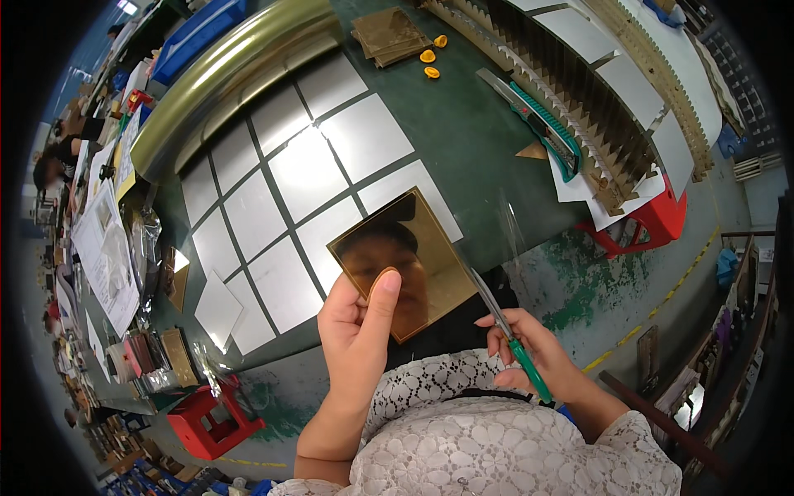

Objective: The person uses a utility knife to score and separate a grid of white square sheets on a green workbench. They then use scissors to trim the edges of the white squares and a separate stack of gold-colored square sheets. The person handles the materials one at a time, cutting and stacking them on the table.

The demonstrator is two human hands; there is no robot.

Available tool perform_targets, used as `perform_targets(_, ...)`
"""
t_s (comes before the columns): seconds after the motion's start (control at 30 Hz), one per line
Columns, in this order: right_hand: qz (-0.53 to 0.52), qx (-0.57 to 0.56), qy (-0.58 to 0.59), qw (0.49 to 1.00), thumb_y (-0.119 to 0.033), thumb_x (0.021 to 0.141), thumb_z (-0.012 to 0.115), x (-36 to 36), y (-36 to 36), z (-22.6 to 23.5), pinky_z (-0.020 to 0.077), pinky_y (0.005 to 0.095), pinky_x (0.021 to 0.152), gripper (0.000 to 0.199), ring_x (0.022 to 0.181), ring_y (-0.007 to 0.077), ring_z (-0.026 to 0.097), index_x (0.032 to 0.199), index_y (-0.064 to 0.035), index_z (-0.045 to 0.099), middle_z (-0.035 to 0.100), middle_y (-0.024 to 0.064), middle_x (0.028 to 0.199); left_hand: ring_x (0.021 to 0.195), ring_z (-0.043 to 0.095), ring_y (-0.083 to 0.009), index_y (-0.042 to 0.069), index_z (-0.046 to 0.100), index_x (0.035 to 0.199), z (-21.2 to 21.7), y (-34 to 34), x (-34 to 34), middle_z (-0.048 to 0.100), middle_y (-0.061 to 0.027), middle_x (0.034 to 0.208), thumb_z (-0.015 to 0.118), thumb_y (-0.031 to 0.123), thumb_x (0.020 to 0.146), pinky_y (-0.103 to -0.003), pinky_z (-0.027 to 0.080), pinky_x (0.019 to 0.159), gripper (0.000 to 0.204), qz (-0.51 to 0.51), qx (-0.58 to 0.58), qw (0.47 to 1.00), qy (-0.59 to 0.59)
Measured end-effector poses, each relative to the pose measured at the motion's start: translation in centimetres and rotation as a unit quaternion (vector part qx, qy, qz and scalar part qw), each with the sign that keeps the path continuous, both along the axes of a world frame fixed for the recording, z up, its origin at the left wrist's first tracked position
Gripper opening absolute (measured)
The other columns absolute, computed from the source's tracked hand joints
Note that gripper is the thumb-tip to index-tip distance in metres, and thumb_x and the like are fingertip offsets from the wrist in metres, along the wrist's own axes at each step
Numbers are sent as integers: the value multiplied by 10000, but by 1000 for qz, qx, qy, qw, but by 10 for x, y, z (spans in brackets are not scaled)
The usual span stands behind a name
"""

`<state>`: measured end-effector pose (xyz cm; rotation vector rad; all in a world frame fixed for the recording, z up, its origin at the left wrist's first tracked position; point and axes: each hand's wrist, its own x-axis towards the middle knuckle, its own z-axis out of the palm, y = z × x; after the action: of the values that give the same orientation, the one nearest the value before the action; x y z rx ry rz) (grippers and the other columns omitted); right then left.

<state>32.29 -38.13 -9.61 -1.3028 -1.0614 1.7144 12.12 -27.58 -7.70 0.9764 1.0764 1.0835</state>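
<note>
Here left hand (357, 326) grip pinches gold mirror sheet (403, 260) at its lower-left corner, thumb on front; right hand (536, 357) grip closed round green-handled blade tool (506, 328) touching sheet's right edge, above bench (463, 140).

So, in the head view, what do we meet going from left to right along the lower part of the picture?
Red plastic stool → left hand holding the gold mirror tile → right hand gripping the green-handled tool.

Bright overhead glare on white panels (308, 169); fisheye edges dark.
</note>
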Motion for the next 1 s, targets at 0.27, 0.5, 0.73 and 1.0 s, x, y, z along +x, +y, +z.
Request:
perform_targets(0.27,1,32,-22,999,-191,748,823,-1,1,-1,373,206,666,647,721,62,439,1282,-62,482,484,-6,881,704,505,10,-18,595,1088,-3,-1,-2,629,16,878,584,126,959,-146,385,611,194,2,5,1000,4)
perform_targets(0.5,-1,36,-25,999,-183,746,824,0,1,-3,376,203,673,648,730,61,443,1281,-59,480,481,-5,877,764,549,-7,-15,591,1102,0,-1,1,648,-9,930,580,127,961,-157,429,670,201,0,9,1000,1)
perform_targets(0.73,-3,36,-23,999,-195,747,824,-1,1,-2,376,202,679,653,736,64,446,1281,-52,478,478,-4,875,747,540,-3,-15,593,1096,-1,-2,4,642,-1,913,581,135,961,-155,421,655,202,5,7,1000,-7)
perform_targets(1.0,-6,35,-19,999,-188,743,827,0,1,-3,374,200,681,649,746,64,451,1277,-54,483,475,-5,871,705,500,12,-21,590,1097,-4,-2,1,621,20,869,580,135,962,-146,386,617,207,-2,5,1000,1)
